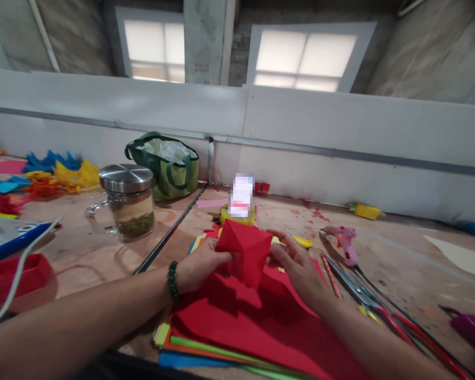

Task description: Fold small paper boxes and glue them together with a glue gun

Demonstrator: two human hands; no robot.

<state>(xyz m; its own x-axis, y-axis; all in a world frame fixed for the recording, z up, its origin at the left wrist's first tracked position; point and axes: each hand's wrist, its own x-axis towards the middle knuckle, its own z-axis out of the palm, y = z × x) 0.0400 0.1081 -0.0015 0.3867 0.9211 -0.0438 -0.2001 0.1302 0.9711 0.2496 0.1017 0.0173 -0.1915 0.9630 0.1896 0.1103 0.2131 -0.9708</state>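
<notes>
Both my hands hold a folded red paper shape (245, 249) just above a stack of coloured paper sheets (237, 327) with red on top. My left hand (200, 266), a green bead bracelet on its wrist, grips the shape's left side with closed fingers. My right hand (296, 264) pinches its right side. The shape has raised folded faces and a pointed lower corner.
A glass mug (129, 206) with a steel lid stands at the left, a green bag (168, 163) behind it. A pink glue gun (342, 240), scissors (360, 295) and pencils lie at the right. Red tray (13, 274) and paper flowers sit far left.
</notes>
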